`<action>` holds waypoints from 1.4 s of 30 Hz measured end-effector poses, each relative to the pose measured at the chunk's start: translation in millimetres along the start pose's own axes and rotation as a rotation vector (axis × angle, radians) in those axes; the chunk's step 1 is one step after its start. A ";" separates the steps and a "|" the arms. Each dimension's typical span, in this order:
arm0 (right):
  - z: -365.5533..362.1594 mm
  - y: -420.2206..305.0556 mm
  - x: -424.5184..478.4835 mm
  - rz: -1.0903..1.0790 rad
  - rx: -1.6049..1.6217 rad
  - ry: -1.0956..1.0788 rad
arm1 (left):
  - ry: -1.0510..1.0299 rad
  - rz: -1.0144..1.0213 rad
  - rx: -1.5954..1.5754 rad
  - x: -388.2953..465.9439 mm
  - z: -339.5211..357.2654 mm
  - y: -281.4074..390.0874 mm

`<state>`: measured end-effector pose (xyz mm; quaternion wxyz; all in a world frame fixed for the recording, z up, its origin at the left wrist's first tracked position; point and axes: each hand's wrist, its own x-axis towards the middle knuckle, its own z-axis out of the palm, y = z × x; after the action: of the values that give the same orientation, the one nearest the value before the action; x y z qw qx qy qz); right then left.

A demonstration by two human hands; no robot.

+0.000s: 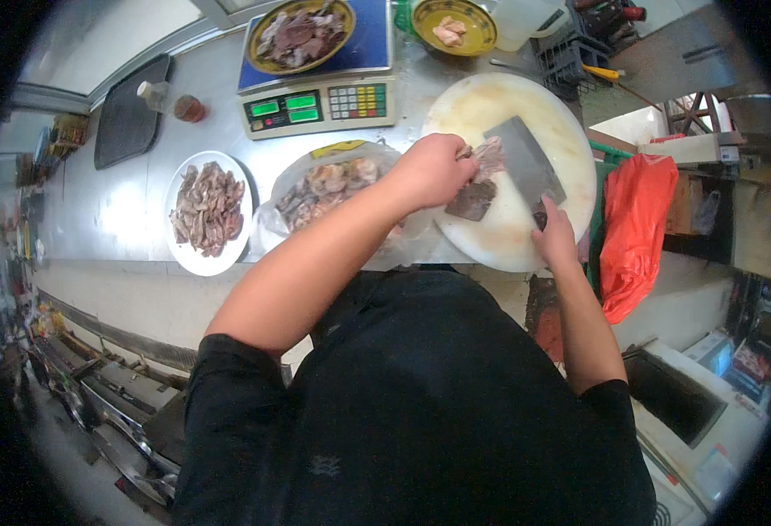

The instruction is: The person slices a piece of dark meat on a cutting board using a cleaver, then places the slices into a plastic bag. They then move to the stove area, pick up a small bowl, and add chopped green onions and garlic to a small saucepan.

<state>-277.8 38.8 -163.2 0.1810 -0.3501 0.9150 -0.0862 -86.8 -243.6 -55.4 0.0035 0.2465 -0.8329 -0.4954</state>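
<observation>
My right hand [558, 237] grips the handle of a cleaver, whose broad grey blade [527, 158] lies over a round white chopping board [464, 98]. A pinkish strip of meat [490, 158] is pinched in the fingers of my left hand [435, 169]; its end overlaps the blade's left edge. Just below those fingers, a darker piece of meat [474, 202] rests on the board. Beside the board, partly hidden by my left forearm, is a clear plastic bag [274, 227] of meat pieces [333, 181]. Farther left, sliced meat [208, 207] fills a white oval plate [178, 256].
A digital scale [316, 105] bears a patterned bowl [254, 56] of meat. A second bowl [484, 39] holds a pale piece. Left are a black tray [126, 125] and a small jar [189, 109]. A red plastic bag [635, 230] hangs right of the board.
</observation>
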 end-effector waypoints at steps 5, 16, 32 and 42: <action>-19.8 8.3 -0.9 0.106 0.401 0.100 | -0.044 -0.385 -0.136 96.3 86.6 -50.4; -39.3 -4.9 -17.2 0.071 0.884 -0.297 | 0.063 -0.459 0.178 149.3 138.5 -52.8; -41.9 4.0 -19.3 0.167 0.896 -0.255 | 0.111 -0.382 0.187 143.0 126.0 -20.4; -17.8 58.9 -49.3 0.442 1.056 -0.187 | -0.063 -0.151 0.414 156.7 156.6 -3.1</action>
<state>-286.7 116.1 -150.2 0.4247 -0.0192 0.7796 -0.4599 -262.4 -180.8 -175.0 -0.1101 0.2880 -0.8958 -0.3202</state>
